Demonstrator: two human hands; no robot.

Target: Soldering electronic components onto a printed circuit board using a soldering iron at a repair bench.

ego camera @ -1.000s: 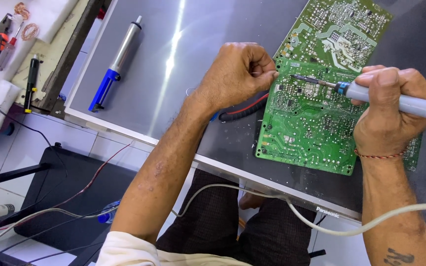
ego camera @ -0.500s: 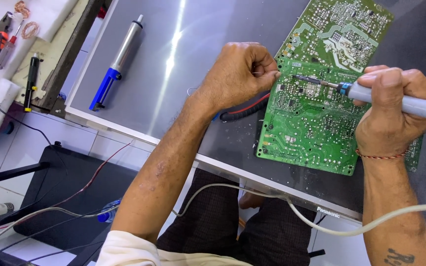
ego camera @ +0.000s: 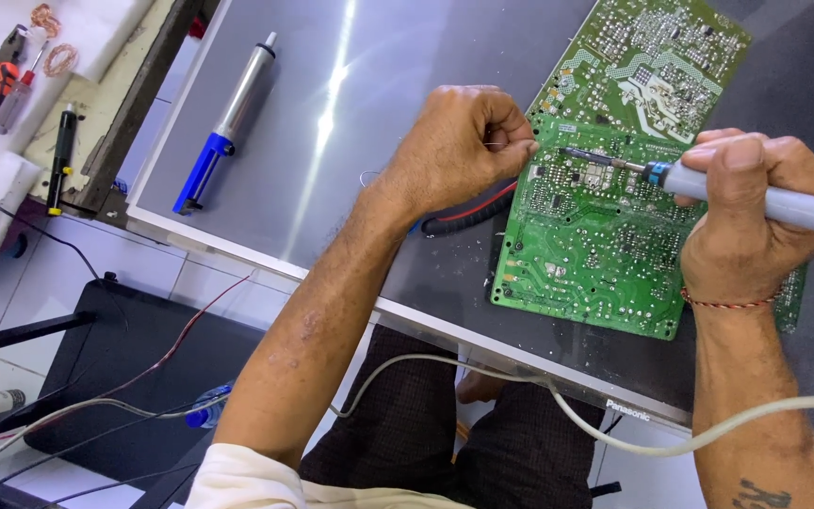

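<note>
- Right hand [ego camera: 756, 221] fingers wrapped around soldering iron [ego camera: 708, 184], tip on green circuit board [ego camera: 614, 236].
- Left hand [ego camera: 459, 141] fingers pinched shut, probably on solder wire, just beside tip.
- Best kept steady, feeding at the joint.

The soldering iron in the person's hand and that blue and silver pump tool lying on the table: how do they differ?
The soldering iron is held in the right hand, tip on the green circuit board; the pump tool lies untouched on the grey panel. The soldering iron has a grey handle and a thin dark tip; the pump tool has a silver barrel with a blue end. A pale cord seems to run toward the soldering iron; the pump tool has none. Both are slim and rod-shaped.
</note>
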